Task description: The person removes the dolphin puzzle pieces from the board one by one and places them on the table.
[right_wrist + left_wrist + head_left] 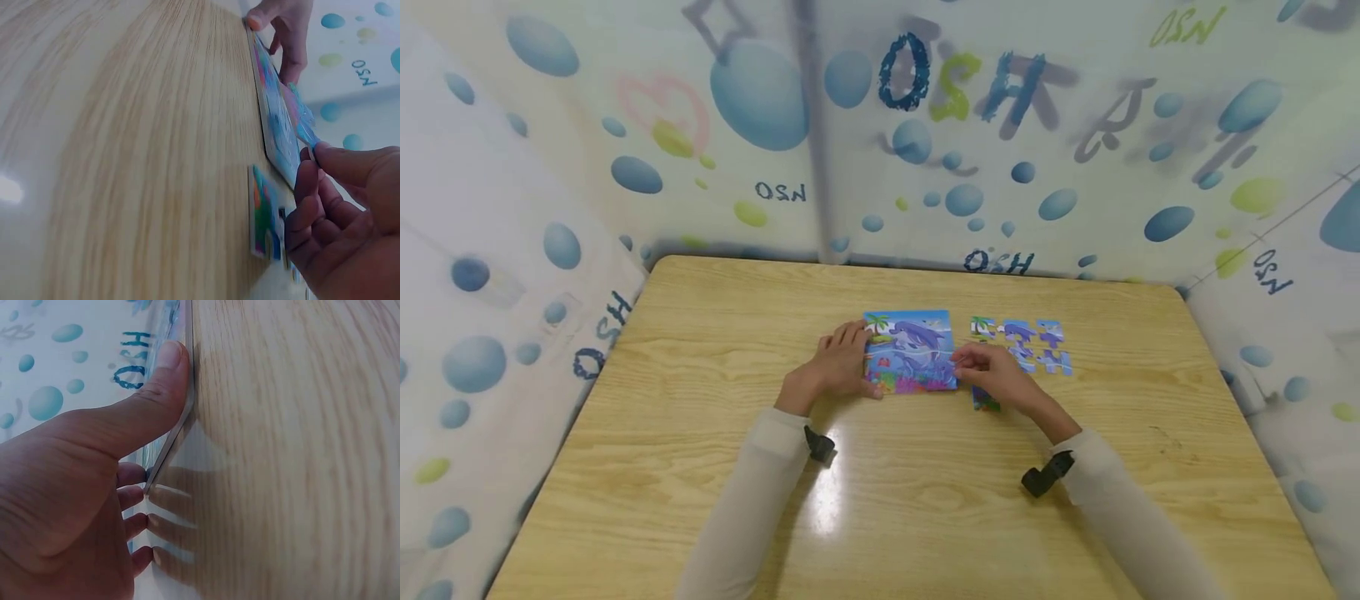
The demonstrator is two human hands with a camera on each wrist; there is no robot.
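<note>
A flat puzzle board [913, 342] with a dolphin picture lies on the table, seen edge-on in both wrist views. At its left side is my left hand [842, 362], the thumb [170, 359] along the front edge and the fingertips [142, 557] at the left edge, holding that corner. Above the board's right edge, my right hand [1000, 375] pinches a thin, colourful puzzle piece [300, 115] between thumb and index finger. Its full outline cannot be told. Loose puzzle pieces [1051, 333] lie right of the board, several partly hidden by the right hand.
The wooden table [910, 500] carries the board and loose pieces. One loose piece [262, 212] lies right under the right hand. A patterned curtain [865, 167] stands behind the table's back edge and on both sides.
</note>
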